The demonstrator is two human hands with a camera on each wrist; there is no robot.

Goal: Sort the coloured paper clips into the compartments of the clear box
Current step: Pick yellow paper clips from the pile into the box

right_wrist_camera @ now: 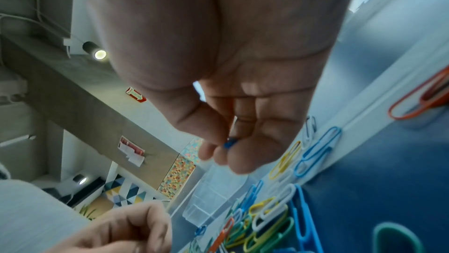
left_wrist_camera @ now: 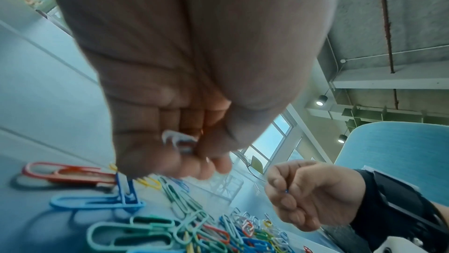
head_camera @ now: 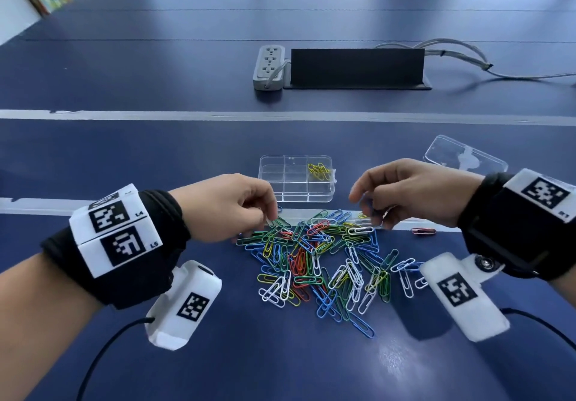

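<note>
A heap of coloured paper clips (head_camera: 321,263) lies on the blue table in front of the clear compartment box (head_camera: 282,193). Yellow clips (head_camera: 318,171) fill the box's far right compartment. My left hand (head_camera: 240,207) hovers over the heap's left far edge, its curled fingers holding white clips (left_wrist_camera: 179,140). My right hand (head_camera: 402,195) hangs over the heap's right far edge and pinches blue clips (right_wrist_camera: 229,143) between thumb and fingers. The blue clips (head_camera: 367,206) show faintly under those fingers in the head view.
The box's clear lid (head_camera: 464,157) lies to the right behind my right hand. A lone red clip (head_camera: 423,231) sits right of the heap. Farther back stand a power strip (head_camera: 269,67), a black cable flap (head_camera: 357,65) and grey cables (head_camera: 461,61).
</note>
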